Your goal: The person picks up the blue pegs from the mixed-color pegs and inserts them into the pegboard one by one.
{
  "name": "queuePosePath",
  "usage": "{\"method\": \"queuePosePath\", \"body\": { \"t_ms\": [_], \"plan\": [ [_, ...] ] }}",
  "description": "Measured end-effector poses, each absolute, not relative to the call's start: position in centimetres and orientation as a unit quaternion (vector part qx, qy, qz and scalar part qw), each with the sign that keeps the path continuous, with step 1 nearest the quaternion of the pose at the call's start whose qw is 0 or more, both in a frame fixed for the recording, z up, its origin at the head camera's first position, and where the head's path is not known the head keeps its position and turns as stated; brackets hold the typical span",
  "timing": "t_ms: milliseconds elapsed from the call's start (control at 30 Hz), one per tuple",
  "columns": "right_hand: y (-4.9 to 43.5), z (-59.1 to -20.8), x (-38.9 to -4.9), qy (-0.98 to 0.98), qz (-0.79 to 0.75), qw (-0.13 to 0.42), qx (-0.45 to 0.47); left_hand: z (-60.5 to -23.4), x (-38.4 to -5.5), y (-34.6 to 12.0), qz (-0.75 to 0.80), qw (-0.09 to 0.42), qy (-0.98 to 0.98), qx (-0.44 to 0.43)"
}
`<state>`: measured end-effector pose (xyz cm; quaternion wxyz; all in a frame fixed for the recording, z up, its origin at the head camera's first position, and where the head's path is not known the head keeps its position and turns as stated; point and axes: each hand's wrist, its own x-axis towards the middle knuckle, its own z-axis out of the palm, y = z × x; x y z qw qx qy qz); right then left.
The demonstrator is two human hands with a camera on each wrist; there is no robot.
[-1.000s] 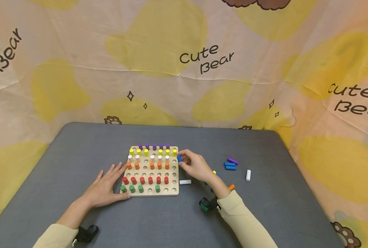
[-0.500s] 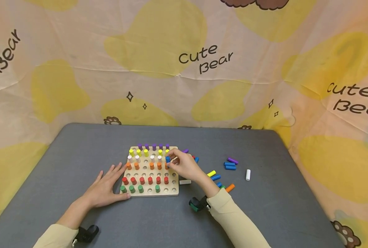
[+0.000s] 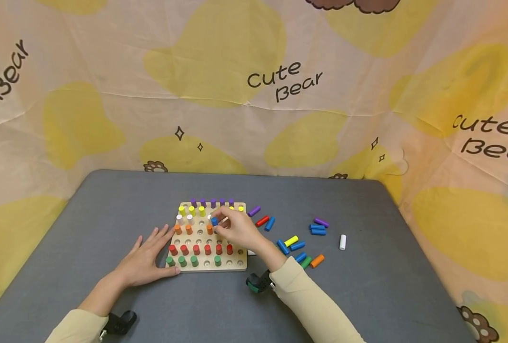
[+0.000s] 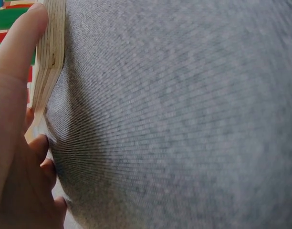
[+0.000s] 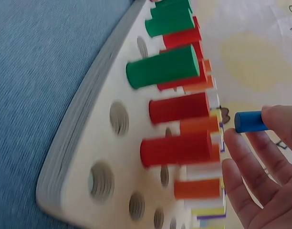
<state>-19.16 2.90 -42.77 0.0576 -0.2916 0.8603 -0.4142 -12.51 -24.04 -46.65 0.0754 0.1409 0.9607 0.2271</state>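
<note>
A pale wooden pegboard [image 3: 225,268] lies on the table, bearing rows of purple, yellow, white, orange, red and green pegs with some bare holes among them. My right hand [image 3: 238,229] pinches a blue peg [image 5: 251,121] between thumb and fingers, over the middle of the board; from the head it covers several pegs and holes. The left hand [image 3: 144,263] rests along the board's left side, fingers spread. Its thumb [image 4: 17,52] lies at the near left corner, beside a green peg [image 4: 10,18].
Right of the board lie loose pegs: a red one [image 3: 262,220], a yellow one [image 3: 291,240], an orange one [image 3: 317,260] and several blue ones. Farther right are a purple peg [image 3: 321,222] and a white peg [image 3: 343,242]. A printed cloth [image 3: 245,138] hangs behind the grey table [image 3: 151,190].
My right hand has carried the blue peg leftward from the board's right edge to above its middle. Loose pegs formerly behind that arm now show. The left hand stays put.
</note>
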Motion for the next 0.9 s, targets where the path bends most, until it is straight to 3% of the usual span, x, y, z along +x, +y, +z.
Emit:
{"method": "queuePosePath", "body": {
  "t_ms": [900],
  "plan": [
    [-2.9, -42.9, -18.6, 0.872, -0.363, 0.086, -0.317, -46.4, -12.3, -24.0, 0.234, 0.071, 0.960, 0.140]
  ]
}}
